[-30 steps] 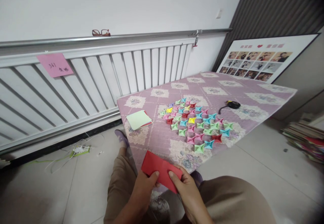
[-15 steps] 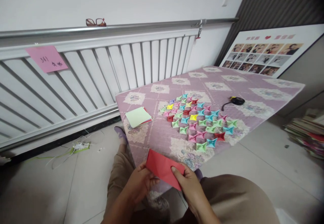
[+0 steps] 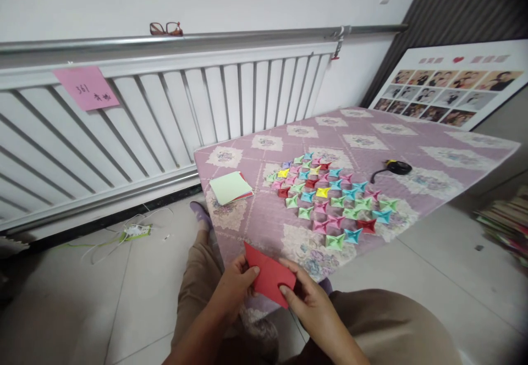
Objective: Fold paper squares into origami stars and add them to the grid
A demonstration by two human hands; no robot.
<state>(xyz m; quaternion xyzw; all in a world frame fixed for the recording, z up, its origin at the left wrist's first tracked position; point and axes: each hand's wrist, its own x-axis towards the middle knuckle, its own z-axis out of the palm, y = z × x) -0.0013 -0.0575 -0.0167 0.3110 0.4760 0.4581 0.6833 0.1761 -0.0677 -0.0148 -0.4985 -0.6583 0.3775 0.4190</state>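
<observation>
A red sheet of paper, folded to a rectangle, is held over the near corner of the cloth-covered table. My left hand grips its left side, thumb on top. On its right side my right hand pinches it, thumb on the front and fingers behind. Beyond the hands, many small folded paper stars in green, pink, blue, yellow and red lie in slanting rows. A stack of square paper, pale green on top, rests at the table's left.
A black cord-like item lies on the table's right part. Behind stand a white radiator with a pink note and a photo board. A power strip is on the floor at left.
My left thumb has moved up onto the front of the red paper, and my right fingers have shifted along its edge. The camera view has turned slightly left.
</observation>
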